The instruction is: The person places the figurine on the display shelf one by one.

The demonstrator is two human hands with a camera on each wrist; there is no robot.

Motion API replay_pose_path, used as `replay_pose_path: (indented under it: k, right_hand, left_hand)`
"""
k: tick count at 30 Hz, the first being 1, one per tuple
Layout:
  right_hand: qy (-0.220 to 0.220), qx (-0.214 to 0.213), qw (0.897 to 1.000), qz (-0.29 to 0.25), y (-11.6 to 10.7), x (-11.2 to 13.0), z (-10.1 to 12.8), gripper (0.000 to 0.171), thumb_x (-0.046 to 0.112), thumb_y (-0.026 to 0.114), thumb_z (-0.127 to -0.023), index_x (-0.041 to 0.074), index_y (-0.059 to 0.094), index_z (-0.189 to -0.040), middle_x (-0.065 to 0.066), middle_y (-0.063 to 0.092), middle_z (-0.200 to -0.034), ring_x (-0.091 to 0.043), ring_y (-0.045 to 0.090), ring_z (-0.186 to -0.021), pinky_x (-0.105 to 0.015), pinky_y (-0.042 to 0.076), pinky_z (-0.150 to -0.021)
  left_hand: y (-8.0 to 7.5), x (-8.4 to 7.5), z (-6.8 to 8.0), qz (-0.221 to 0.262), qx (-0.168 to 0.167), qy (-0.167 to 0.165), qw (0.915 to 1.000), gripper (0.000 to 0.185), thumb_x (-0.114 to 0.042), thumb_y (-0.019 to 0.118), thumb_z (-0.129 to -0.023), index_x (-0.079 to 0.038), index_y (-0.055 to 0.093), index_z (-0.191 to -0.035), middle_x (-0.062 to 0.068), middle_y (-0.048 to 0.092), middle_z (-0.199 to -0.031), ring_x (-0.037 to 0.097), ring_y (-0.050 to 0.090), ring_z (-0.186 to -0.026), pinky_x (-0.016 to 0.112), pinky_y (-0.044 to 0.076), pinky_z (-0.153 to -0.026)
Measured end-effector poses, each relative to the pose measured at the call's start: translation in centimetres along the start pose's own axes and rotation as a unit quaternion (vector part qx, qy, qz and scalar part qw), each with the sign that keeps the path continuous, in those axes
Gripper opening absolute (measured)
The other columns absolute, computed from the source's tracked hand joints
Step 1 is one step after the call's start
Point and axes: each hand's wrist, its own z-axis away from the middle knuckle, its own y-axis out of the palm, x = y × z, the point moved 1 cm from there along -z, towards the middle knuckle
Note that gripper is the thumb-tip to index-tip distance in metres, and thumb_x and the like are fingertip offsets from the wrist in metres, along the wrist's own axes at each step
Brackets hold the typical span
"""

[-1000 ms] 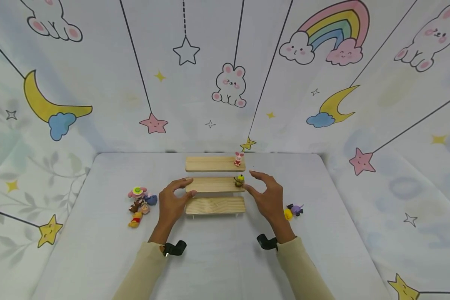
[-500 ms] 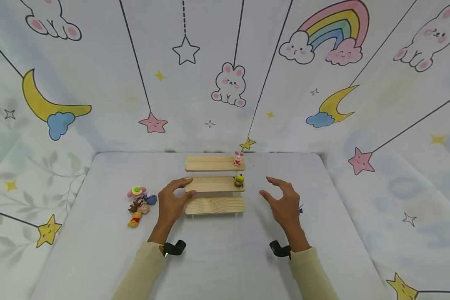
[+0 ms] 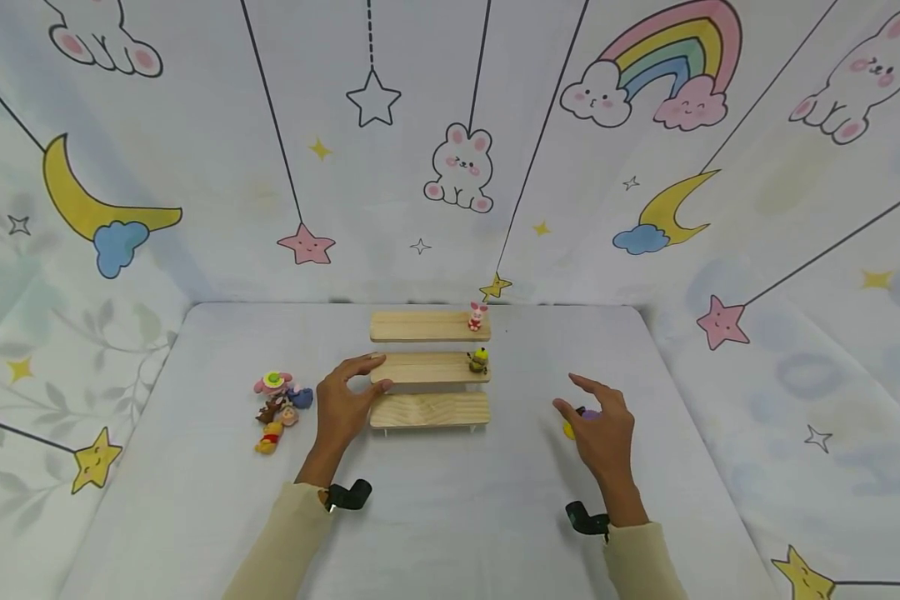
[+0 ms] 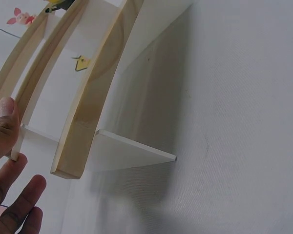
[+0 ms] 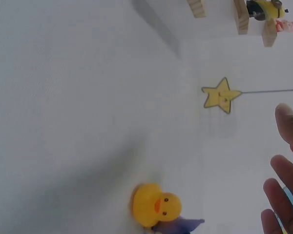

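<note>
A three-tier wooden shelf [image 3: 427, 410] on white supports stands in the middle of the table. My left hand [image 3: 342, 404] pinches the left end of its middle plank between thumb and fingers; the left wrist view shows the thumb [image 4: 7, 122] on one side of that plank. My right hand [image 3: 603, 429] is off to the right of the shelf, thumb and fingers apart with nothing between them. It partly covers a yellow rubber duck [image 3: 568, 429] and a purple figurine [image 3: 589, 413] in the head view. The right wrist view shows the duck [image 5: 149, 204] beside the purple piece.
A pink piglet figurine [image 3: 477, 317] sits on the top plank's right end, and a yellow-topped dark figurine [image 3: 478, 361] on the middle one's. Left of my left hand lies a cluster of several figurines, including a red-and-yellow bear [image 3: 268, 437]. A patterned cloth backdrop [image 3: 390, 183] rises behind the table.
My right hand has drawn away from the middle plank's right end, moving right and toward me over the duck and purple figurine. The left hand keeps its hold on the shelf.
</note>
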Motion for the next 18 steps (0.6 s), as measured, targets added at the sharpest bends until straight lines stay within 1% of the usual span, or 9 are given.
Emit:
replay_pose_path:
  k: [5,8,13,18]
  right_hand:
    - [0.036,-0.001,0.999,0.005,-1.0,-1.2,0.6,0.053,0.023,0.092,-0.085,0.022,0.074,-0.135,-0.008,0.071,-0.135,-0.031,0.058,-0.128,-0.065,0.048,-0.105]
    - [0.046,-0.002,0.999,0.008,-1.5,-1.7,0.8,0.053,0.022,0.092,-0.086,0.021,0.073,-0.136,-0.009,0.071,-0.137,-0.033,0.057,-0.129,-0.066,0.047,-0.106]
    - [0.058,-0.001,0.998,0.021,-2.0,-2.6,1.1,0.056,0.018,0.093,-0.084,0.022,0.073,-0.137,-0.012,0.070,-0.138,-0.033,0.057,-0.128,-0.063,0.048,-0.105]
    - [0.081,0.014,0.996,0.038,-2.3,-3.5,1.6,0.057,0.016,0.091,-0.086,0.021,0.071,-0.139,-0.014,0.068,-0.142,-0.037,0.055,-0.132,-0.065,0.048,-0.106]
  left_hand:
    - [0.0,0.0,0.0,0.001,0.000,0.000,1.0000,0.045,-0.025,0.090,-0.083,-0.023,0.079,-0.127,0.003,0.074,-0.135,0.028,0.070,-0.119,0.053,0.048,-0.114]
    - [0.0,0.0,0.0,-0.001,0.000,-0.001,1.0000,0.046,-0.025,0.090,-0.084,-0.024,0.079,-0.128,0.003,0.074,-0.136,0.028,0.069,-0.119,0.053,0.049,-0.114]
    - [0.0,0.1,0.0,-0.003,-0.001,-0.002,1.0000,0.046,-0.027,0.090,-0.084,-0.025,0.079,-0.128,0.003,0.074,-0.136,0.027,0.070,-0.121,0.054,0.048,-0.116]
    - [0.1,0.1,0.0,-0.006,0.000,-0.004,1.0000,0.046,-0.028,0.090,-0.084,-0.025,0.079,-0.128,0.003,0.074,-0.136,0.027,0.070,-0.121,0.054,0.047,-0.116]
